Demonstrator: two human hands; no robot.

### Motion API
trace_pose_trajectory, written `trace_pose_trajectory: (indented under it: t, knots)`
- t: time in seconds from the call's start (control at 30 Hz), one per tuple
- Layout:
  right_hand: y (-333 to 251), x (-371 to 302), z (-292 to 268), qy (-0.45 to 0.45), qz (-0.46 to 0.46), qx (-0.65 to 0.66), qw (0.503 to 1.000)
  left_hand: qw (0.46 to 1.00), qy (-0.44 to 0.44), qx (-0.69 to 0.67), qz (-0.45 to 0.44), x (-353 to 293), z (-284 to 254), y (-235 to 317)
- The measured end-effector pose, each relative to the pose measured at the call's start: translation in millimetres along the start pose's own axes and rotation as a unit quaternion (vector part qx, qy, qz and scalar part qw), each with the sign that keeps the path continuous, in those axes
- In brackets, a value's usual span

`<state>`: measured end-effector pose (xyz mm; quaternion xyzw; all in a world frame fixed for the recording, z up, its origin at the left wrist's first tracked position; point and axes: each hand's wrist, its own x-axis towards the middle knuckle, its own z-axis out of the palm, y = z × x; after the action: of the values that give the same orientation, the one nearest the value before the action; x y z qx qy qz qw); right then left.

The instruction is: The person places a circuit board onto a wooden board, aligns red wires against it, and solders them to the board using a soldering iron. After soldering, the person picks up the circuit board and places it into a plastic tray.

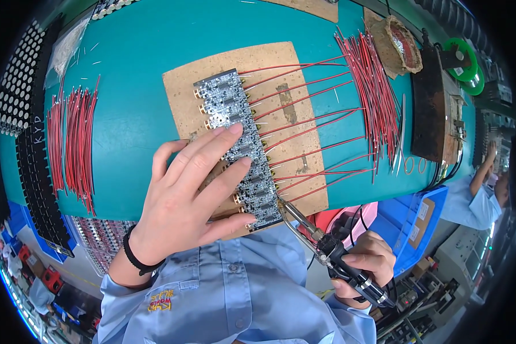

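Note:
A long panel of small circuit boards (221,100) lies on a tan board (281,57), with red wires (304,109) running from its right edge. My left hand (183,192) rests over the panel with fingers spread, the fingertips and thumb touching its face. In my right hand (367,264) is a black soldering iron (338,252) with a thin metal tube alongside its tip. The tip meets the lower right edge of the panel, close to the lowest wires. Part of the panel's left side is hidden under my left hand.
Bundles of red wires lie on the green mat (135,80) at left (77,143) and right (375,97). Tweezers (401,135), scissors (415,165), a dark metal box (436,109) and a green solder reel (464,66) stand right. A blue bin (418,229) is below; another person (476,195) sits beyond.

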<state>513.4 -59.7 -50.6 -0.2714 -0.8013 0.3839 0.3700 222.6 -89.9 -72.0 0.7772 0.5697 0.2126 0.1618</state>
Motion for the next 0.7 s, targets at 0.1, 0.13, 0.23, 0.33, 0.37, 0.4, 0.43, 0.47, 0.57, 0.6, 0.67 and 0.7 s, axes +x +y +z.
trace_pose_trajectory:
  t: [0.1, 0.13, 0.23, 0.33, 0.37, 0.4, 0.43, 0.47, 0.57, 0.6, 0.67, 0.7]
  knots:
    - [0.4, 0.2, 0.6, 0.001, -0.006, 0.001, 1.000, 1.000, 0.003, 0.004, -0.001, -1.0, 0.3, -0.4]
    - [1.1, 0.5, 0.7, 0.001, -0.012, 0.001, 1.000, 1.000, 0.003, 0.004, 0.000, -0.9, 0.5, -0.4]
    - [1.2, -0.7, 0.7, 0.001, -0.018, 0.002, 1.000, 1.000, 0.003, 0.007, 0.001, -0.6, 0.6, -0.4]
    - [0.7, -1.8, 0.4, 0.003, -0.019, 0.001, 1.000, 1.000, 0.004, -0.006, -0.013, 0.6, -1.5, 2.3]
    - [0.5, -1.8, 0.1, 0.002, -0.018, 0.002, 1.000, 1.000, 0.005, -0.013, -0.020, 0.9, -2.0, 2.9]
    - [0.2, -1.9, -0.1, 0.001, -0.018, 0.003, 1.000, 1.000, 0.005, -0.013, -0.020, 0.8, -2.0, 3.0]
    - [-0.1, -2.1, -0.4, 0.000, -0.017, 0.003, 1.000, 1.000, 0.005, -0.013, -0.020, 0.8, -1.9, 3.0]
    - [0.0, -2.4, -0.7, 0.000, -0.017, 0.003, 1.000, 1.000, 0.006, -0.013, -0.020, 0.9, -1.9, 3.0]
    - [0.5, -3.8, -1.7, -0.005, -0.018, 0.000, 1.000, 1.000, 0.005, -0.011, -0.019, 1.0, -1.9, 3.3]
    - [-0.1, -3.9, -2.3, -0.004, -0.018, 0.000, 1.000, 1.000, 0.004, -0.010, -0.019, 1.0, -1.9, 3.5]
    - [-2.4, -3.2, -3.7, -0.012, -0.006, -0.003, 1.000, 1.000, 0.002, -0.008, -0.020, 0.8, -2.0, 3.5]
    - [-3.4, -3.4, -4.5, -0.016, 0.001, -0.005, 1.000, 1.000, 0.003, -0.008, -0.019, 0.7, -1.8, 3.3]
